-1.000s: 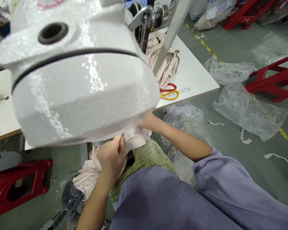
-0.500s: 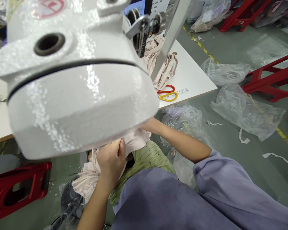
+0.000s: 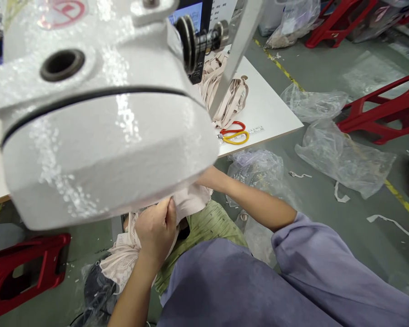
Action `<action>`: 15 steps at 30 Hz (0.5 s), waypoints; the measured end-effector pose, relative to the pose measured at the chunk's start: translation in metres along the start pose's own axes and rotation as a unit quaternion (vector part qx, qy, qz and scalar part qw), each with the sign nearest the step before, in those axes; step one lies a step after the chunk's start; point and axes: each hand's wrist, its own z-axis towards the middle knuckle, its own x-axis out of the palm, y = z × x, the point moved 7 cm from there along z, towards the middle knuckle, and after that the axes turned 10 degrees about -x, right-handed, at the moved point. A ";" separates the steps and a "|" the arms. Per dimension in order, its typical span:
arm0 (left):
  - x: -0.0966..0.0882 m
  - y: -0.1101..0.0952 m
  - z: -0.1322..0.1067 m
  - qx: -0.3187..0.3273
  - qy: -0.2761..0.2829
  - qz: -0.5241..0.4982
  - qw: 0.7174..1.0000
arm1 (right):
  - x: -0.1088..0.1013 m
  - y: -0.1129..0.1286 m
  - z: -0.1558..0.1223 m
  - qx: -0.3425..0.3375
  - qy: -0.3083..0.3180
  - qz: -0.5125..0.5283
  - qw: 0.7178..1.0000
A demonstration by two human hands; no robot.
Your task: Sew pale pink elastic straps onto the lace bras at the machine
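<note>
The white head of a sewing machine (image 3: 109, 154) fills the upper left and covers its needle area. Below its lower edge, my left hand (image 3: 158, 225) is closed, thumb on top, around a pale pink lace garment (image 3: 192, 200). More of that fabric hangs in gathered folds to the left of the wrist, over my lap. My right hand (image 3: 204, 177) reaches in under the machine head from the right; only a bit near the wrist shows, and its fingers are hidden behind the head. The pink cloth lies close beside it.
On the white table (image 3: 276, 113) lie a bundle of beige straps (image 3: 230, 100) and red-and-yellow-handled scissors (image 3: 236, 134). Red stools (image 3: 388, 109) stand right, another red stool (image 3: 37, 268) left. Clear plastic bags (image 3: 344, 154) and fabric scraps litter the floor.
The view has shifted slightly, so the machine head and table sit a little further left. Both hands keep nearly the same position at the garment.
</note>
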 end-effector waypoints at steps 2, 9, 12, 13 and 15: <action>-0.001 0.003 -0.001 -0.008 0.000 0.013 1.000 | 0.001 -0.002 0.000 0.005 -0.005 -0.007 1.000; -0.002 0.010 -0.002 -0.023 0.007 0.006 1.000 | 0.005 -0.005 0.000 -0.013 -0.020 -0.001 1.000; -0.001 0.011 -0.003 -0.032 0.007 0.002 0.999 | 0.007 -0.007 0.000 -0.018 -0.016 -0.008 1.000; -0.001 0.011 -0.003 -0.033 0.004 0.002 0.999 | 0.008 -0.007 0.000 -0.020 -0.013 -0.011 1.000; -0.001 0.008 -0.002 -0.027 0.000 0.005 1.000 | 0.009 -0.009 0.000 -0.021 -0.006 -0.017 1.000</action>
